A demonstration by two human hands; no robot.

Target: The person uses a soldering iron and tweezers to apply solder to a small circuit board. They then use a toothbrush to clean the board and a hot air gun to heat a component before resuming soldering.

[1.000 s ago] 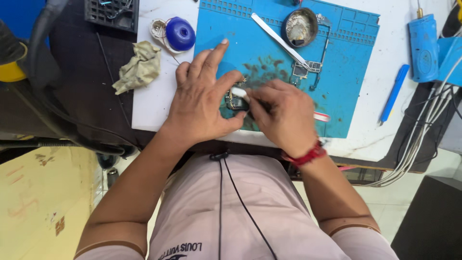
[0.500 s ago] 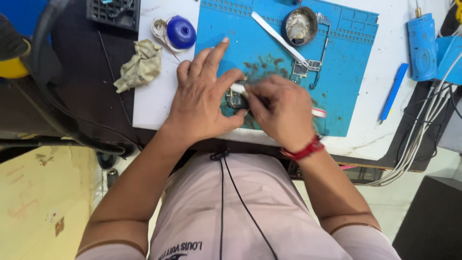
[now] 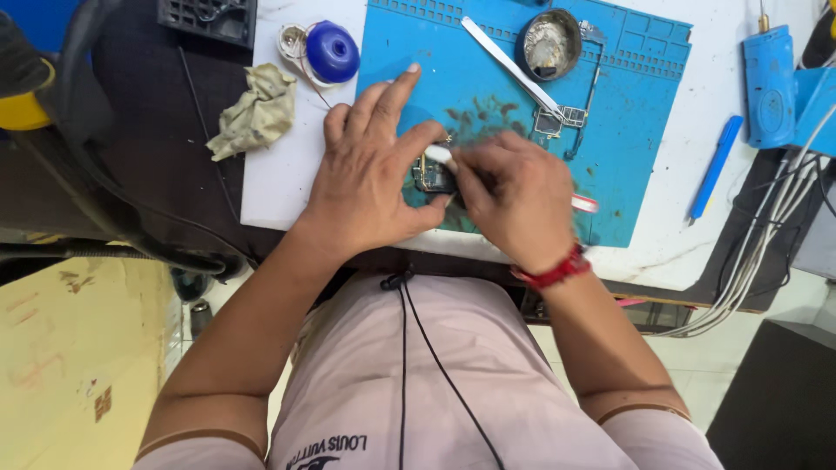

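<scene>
I look straight down on a white desk (image 3: 287, 187) with a blue work mat (image 3: 636, 104) laid over its middle. My left hand (image 3: 370, 187) lies flat on the mat, fingers spread, its thumb pressed to a small dark circuit board (image 3: 429, 177) that sits on the mat near the desk's front edge. My right hand (image 3: 514, 204) is curled in a narrow grip around a thin white tool (image 3: 438, 155) whose tip touches the board; a red band (image 3: 553, 270) circles that wrist.

At the mat's far edge stands a round metal dish (image 3: 550, 43), with a long white strip (image 3: 509, 63) lying slantwise beside it. A blue round cap (image 3: 332, 50) and a crumpled cloth (image 3: 252, 111) lie left of the mat. To the right, a blue pen (image 3: 716, 165) lies on the desk, near a blue power tool (image 3: 770, 83) and a bundle of white cables (image 3: 766, 252). The floor (image 3: 78, 365) to the left is yellowish.
</scene>
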